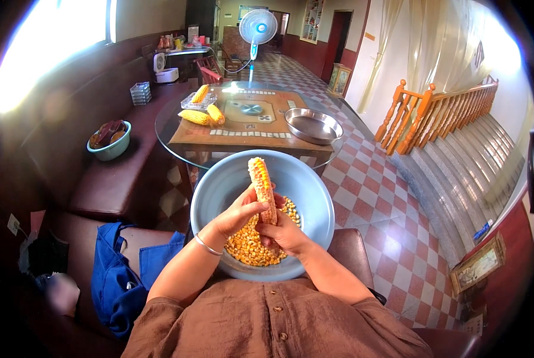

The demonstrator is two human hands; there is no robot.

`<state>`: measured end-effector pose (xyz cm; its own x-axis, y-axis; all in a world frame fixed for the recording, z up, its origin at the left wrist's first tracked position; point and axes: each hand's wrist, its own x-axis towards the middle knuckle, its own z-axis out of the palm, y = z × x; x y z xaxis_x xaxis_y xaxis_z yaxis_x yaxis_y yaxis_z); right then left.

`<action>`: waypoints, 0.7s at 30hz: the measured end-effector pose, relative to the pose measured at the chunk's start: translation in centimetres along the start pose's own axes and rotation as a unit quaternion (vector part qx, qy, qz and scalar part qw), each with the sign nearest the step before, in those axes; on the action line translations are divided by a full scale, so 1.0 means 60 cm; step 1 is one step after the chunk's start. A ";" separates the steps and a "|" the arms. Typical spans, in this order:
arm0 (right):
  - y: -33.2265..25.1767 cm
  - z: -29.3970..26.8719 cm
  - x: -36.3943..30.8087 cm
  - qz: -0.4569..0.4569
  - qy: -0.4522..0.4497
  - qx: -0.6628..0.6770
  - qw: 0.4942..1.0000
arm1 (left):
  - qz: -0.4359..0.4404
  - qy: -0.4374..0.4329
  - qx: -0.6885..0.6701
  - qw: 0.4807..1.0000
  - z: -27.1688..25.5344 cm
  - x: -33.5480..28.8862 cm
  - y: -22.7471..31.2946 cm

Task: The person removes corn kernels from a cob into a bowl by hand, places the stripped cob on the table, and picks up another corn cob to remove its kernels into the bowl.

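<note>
Both my hands are closed around a corn cob (pixel 260 179), held upright and tilted a little over a large blue-grey basin (pixel 204 200). Much of the cob is bare and pale, with yellow kernels left in rows on its upper part. My left hand (pixel 241 213), a bangle on its wrist, grips the cob's middle from the left, its thumb against the cob. Lower down, my right hand (pixel 285 231) wraps the cob's bottom end, which its fingers hide. Loose yellow kernels (pixel 246 247) lie heaped in the basin beneath.
Ahead stands a glass-topped table (pixel 249 140) with whole corn cobs (pixel 194 117), a glass dish (pixel 189 102) and a round steel pan (pixel 313 126). A teal bowl (pixel 115 147) rests on the left bench. Blue cloth (pixel 115 280) lies beside me. Stairs (pixel 452 185) rise at right.
</note>
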<state>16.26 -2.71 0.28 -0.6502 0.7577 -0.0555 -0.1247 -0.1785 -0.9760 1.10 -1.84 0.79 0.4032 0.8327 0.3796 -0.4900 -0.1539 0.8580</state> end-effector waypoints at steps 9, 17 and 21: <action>0.029 0.002 0.018 -0.150 0.065 -0.132 0.978 | 0.005 0.060 -0.007 0.998 -0.009 0.012 -0.028; 0.012 0.011 0.008 -0.083 0.035 -0.070 0.993 | 0.022 0.067 -0.023 0.997 0.005 0.008 -0.016; 0.013 0.010 0.008 -0.077 0.037 -0.070 0.994 | 0.005 0.062 -0.017 0.998 -0.001 0.010 -0.018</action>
<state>15.40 -2.88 -0.38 -0.5744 0.8139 0.0875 -0.1100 0.0292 -0.9935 1.84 -1.15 0.08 0.3001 0.8908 0.3413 -0.5199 -0.1473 0.8414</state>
